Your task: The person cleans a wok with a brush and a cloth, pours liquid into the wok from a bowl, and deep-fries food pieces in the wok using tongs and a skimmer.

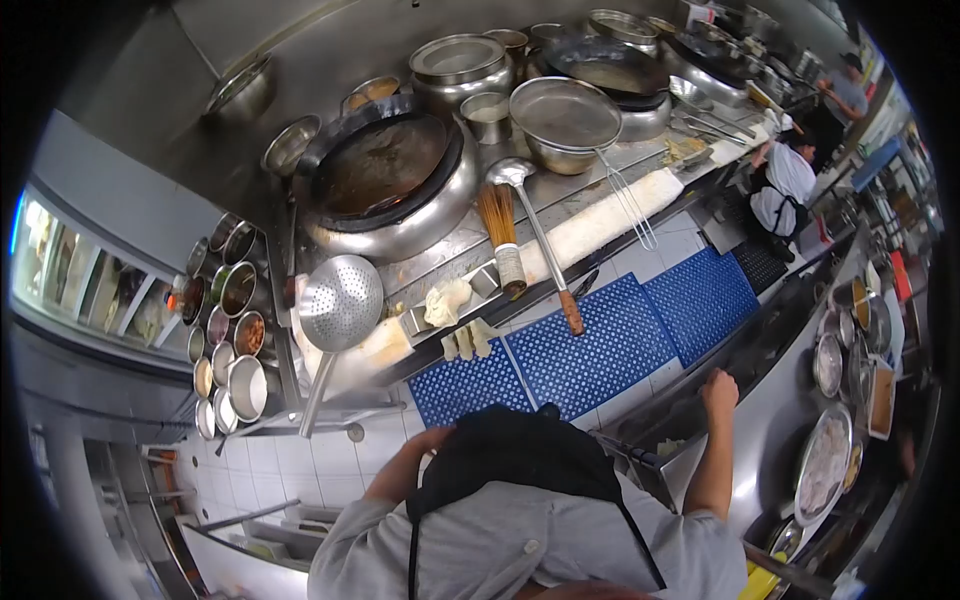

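My left hand [432, 440] is low beside the black apron [515, 450], which partly covers it; its fingers are hard to make out. Out to the right, my right hand [719, 388] is closed in a fist near the edge of the steel counter [745, 470]. Whatever it may hold is hidden. Ahead, a ladle [540, 225] with a wooden handle end, a bamboo wok brush [502, 240] and a perforated skimmer [340, 302] lie along the front of the wok range, apart from both hands. A crumpled pale cloth [447, 302] rests on the range edge.
A large wok [380, 165] sits on the range, with a mesh strainer [566, 112] over a bowl to its right. Several seasoning containers [246, 388] stand at left. Blue mats [590, 340] cover the floor. Another person [785, 185] works farther along; a tray of pale food [826, 465] is right.
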### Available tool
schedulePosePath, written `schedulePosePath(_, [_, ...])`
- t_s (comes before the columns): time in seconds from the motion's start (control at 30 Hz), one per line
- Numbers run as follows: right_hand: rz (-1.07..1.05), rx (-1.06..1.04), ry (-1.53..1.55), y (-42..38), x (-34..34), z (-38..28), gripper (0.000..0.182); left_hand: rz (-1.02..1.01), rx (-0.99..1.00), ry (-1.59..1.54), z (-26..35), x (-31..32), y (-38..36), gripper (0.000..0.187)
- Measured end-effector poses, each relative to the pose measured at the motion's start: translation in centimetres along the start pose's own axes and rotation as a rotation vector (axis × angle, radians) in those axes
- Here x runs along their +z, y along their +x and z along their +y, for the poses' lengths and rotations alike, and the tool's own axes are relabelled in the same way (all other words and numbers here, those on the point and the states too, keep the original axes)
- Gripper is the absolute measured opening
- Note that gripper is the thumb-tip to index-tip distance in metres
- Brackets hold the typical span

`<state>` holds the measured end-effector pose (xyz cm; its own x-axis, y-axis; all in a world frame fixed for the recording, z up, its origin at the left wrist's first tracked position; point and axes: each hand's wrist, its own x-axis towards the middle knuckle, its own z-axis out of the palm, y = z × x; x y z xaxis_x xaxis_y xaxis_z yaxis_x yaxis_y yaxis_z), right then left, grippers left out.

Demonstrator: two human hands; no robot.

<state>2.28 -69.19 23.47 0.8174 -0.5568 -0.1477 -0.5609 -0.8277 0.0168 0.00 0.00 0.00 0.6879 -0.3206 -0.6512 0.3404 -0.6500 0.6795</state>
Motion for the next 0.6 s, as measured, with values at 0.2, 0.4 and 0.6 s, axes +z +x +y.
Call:
schedulePosePath(0.2, [0.176,-0.095,0.153,-0.7,-0.4,2.5,0.014,-0.101,-0.288,0.022,15.6,-2.7,3.9,0.069])
schedulePosePath(0.4, [0.359,-0.110,0.366,-2.6,-0.4,2.6,0.018,-0.382,-0.048,0.025,24.1,-0.6,7.9,0.060])
schedulePosePath(0.6, [0.473,-0.038,0.499,-1.4,1.2,0.6,0.016,-0.446,0.258,0.190,25.9,0.2,14.6,0.050])
